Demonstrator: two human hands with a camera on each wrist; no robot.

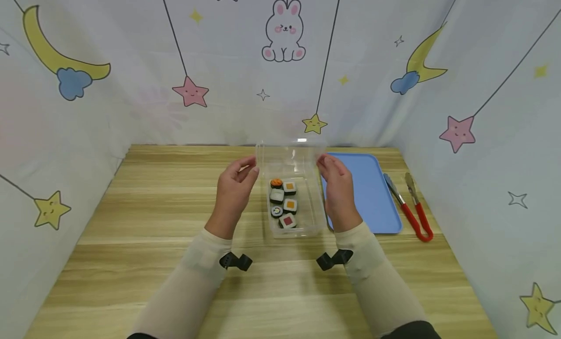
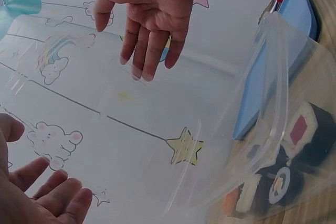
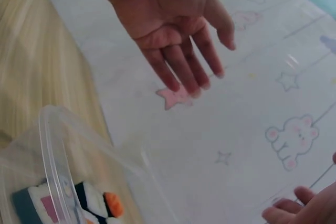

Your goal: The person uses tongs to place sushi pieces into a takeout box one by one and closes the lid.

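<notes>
A clear plastic container (image 1: 312, 207) stands on the table with its clear lid (image 1: 289, 156) raised upright at the back. Along its left side lie several toy sushi pieces (image 1: 287, 221), some white-topped, one with orange topping (image 1: 276, 183). My left hand (image 1: 234, 193) is beside the lid's left edge, and my right hand (image 1: 339, 190) beside its right edge. In the left wrist view the right hand (image 2: 152, 19) has extended fingers. The left hand (image 3: 168, 24) shows likewise in the right wrist view. Whether the fingertips touch the lid is hard to see.
To the right of the container a blue tray (image 1: 370, 193) lies flat, partly behind my right hand. Red-handled tongs (image 1: 412, 212) rest at the tray's right edge, their tips pointing away from me. A patterned white curtain (image 1: 245, 110) encloses the table's back and sides.
</notes>
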